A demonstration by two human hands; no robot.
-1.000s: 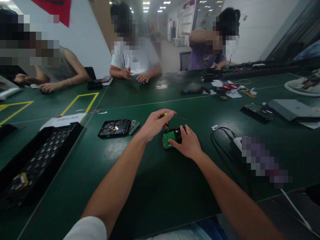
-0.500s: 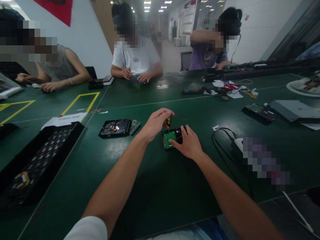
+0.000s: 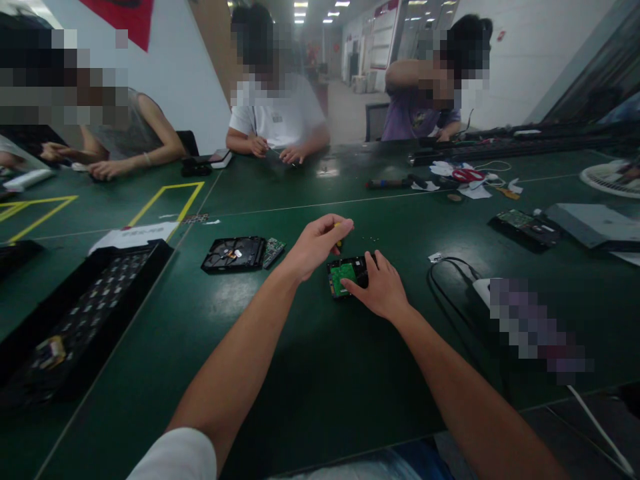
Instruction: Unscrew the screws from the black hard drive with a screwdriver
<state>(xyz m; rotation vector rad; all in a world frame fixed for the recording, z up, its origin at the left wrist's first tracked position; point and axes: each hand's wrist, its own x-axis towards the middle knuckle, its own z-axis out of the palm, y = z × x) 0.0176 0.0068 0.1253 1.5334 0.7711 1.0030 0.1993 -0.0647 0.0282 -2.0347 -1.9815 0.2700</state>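
Note:
A hard drive with a green circuit board [image 3: 342, 275] lies on the dark green table [image 3: 300, 373] in front of me. My left hand [image 3: 321, 245] is closed round the yellow and black handle of a screwdriver [image 3: 339, 233], held upright over the drive's back edge; its tip is too small to make out. My right hand [image 3: 381, 285] rests on the right part of the drive, thumb on the green board and fingers over the far edge. Tiny screws [image 3: 371, 239] lie just behind the drive.
Left of my hands are another drive [image 3: 234, 255], a loose circuit board [image 3: 273, 252] and a long black tray [image 3: 95, 313]. A cable [image 3: 434, 283], a grey metal case [image 3: 593, 225] and another drive [image 3: 525, 228] lie to the right. Three people sit opposite.
The view has shifted slightly, moving the scene a little to the right. My left fingers have turned on the screwdriver handle and cover more of it. My right hand stays on the drive.

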